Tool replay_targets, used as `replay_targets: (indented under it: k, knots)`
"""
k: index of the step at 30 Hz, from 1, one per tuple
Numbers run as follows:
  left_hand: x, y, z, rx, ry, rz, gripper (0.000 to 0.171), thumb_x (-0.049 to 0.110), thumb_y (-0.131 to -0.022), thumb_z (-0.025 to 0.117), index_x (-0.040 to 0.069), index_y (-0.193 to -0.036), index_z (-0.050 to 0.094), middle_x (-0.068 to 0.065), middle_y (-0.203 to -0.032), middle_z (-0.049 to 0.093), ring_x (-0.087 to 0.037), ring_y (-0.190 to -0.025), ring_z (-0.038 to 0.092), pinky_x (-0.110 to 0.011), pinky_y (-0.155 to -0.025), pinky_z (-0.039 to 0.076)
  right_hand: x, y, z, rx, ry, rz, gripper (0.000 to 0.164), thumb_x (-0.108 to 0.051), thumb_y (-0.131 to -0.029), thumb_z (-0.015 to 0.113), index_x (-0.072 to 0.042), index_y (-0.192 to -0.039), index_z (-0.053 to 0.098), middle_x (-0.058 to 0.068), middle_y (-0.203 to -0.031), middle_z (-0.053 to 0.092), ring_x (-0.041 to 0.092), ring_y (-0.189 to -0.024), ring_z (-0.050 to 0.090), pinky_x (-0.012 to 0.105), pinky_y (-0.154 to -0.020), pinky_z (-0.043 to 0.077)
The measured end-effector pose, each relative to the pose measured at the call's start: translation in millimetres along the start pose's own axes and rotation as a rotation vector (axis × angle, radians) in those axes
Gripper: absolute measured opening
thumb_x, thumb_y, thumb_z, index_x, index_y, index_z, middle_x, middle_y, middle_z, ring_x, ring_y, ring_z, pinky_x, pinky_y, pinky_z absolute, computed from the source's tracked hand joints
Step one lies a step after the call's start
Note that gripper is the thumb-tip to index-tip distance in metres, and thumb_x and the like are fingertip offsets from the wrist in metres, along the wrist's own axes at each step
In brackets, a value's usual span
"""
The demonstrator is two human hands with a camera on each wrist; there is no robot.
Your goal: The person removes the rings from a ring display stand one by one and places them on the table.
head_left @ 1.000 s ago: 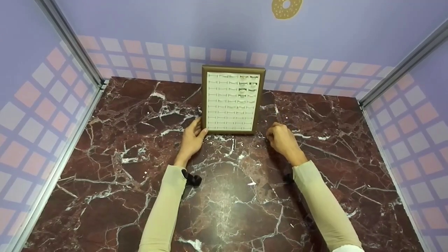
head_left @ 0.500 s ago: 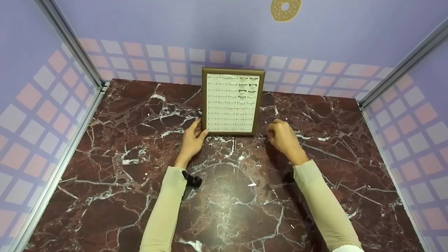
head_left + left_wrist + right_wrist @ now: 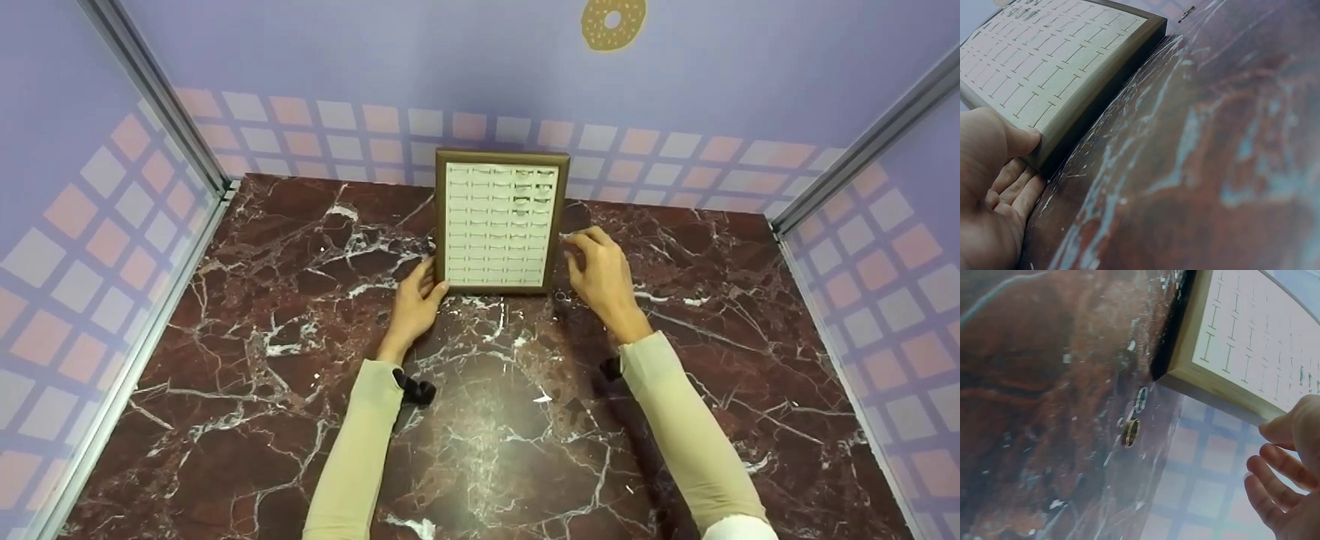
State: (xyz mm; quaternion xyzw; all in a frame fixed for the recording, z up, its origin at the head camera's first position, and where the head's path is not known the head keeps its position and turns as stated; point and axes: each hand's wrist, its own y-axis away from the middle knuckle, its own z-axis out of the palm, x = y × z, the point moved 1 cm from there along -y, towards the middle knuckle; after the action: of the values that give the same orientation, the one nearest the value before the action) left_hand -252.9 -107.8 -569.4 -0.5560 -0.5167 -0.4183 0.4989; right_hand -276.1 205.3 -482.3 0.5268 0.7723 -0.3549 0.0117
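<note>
A brown-framed ring display board (image 3: 498, 225) stands upright, tipped slightly back, near the rear wall. Rings fill several slots at its upper right; many lower slots show only slits. My left hand (image 3: 415, 300) steadies the lower left corner, thumb on the front edge and fingers behind, as the left wrist view shows. Beside the right edge is my right hand (image 3: 606, 277), its thumb close to the frame and its other fingers loosely bent and apart. No ring shows between them. In the right wrist view, a silver ring (image 3: 1141, 400) and a gold ring (image 3: 1131, 433) lie by the bottom corner.
The dark red marbled tabletop (image 3: 480, 420) carries white veins and specks. A lilac wall (image 3: 315, 45) with pink and grey squares rises close behind the board. Metal posts (image 3: 154, 90) and side panels bound the table left and right.
My right hand has risen from the tabletop beside the rings toward the board's right edge, and its fingers have spread. My left hand stays at the lower left corner.
</note>
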Motion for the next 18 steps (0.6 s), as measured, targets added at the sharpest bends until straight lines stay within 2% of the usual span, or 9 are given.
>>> replay_targets:
  k: [12, 18]
  knots:
    - [-0.6, 0.3, 1.0, -0.010, -0.010, -0.008, 0.059, 0.001, -0.104, 0.065, -0.006, -0.159, 0.043, -0.030, -0.154, 0.054, -0.042, -0.143, 0.055, -0.045, -0.124, 0.047, -13.4, -20.3, 1.1, 0.111, -0.047, -0.072, 0.014, 0.000, -0.095, 0.075, 0.003, -0.109, 0.078, 0.016, -0.108, 0.073, 0.032, -0.089, 0.071, 0.044, -0.080, 0.063]
    - [-1.6, -0.5, -0.8, -0.002, -0.009, -0.003, 0.059, 0.000, -0.104, 0.065, -0.006, -0.158, 0.044, -0.030, -0.154, 0.054, -0.042, -0.143, 0.055, -0.045, -0.124, 0.047, -24.0, -33.7, 3.4, 0.142, -0.048, -0.092, 0.016, 0.001, -0.096, 0.073, 0.004, -0.111, 0.077, 0.018, -0.111, 0.072, 0.033, -0.097, 0.071, 0.042, -0.088, 0.064]
